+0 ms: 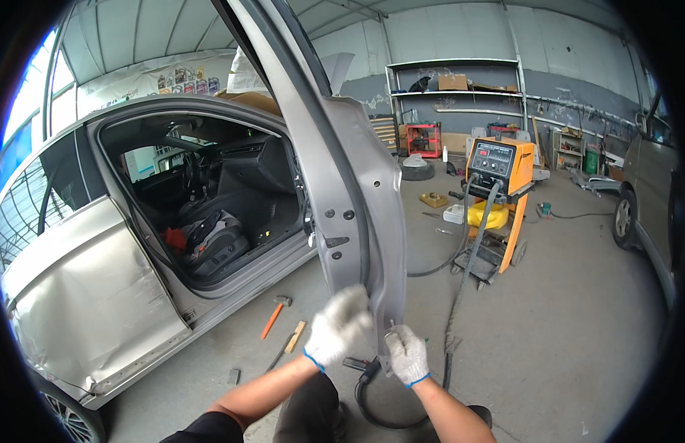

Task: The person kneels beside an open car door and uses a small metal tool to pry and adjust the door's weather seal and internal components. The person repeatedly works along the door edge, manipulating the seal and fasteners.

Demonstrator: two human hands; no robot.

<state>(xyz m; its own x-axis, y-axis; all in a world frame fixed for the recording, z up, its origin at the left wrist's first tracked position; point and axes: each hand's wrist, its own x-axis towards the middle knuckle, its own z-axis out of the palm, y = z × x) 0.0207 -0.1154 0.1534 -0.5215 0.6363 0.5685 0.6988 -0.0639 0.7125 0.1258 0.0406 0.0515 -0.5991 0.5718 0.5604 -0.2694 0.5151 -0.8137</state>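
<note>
While the open grey car door [357,184] is steadied at its lower rear edge by the gloved left hand [337,325], blurred and laid flat against it, a small tool, too small to identify, is pinched in the right hand [406,354] at that edge; careful alignment seems needed next; a hammer [274,314], black cable [453,325] and orange welder [501,184] crowd the floor.

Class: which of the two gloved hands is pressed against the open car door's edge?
The left hand, flat on the door; the right hand grips a small tool lower down.
</note>
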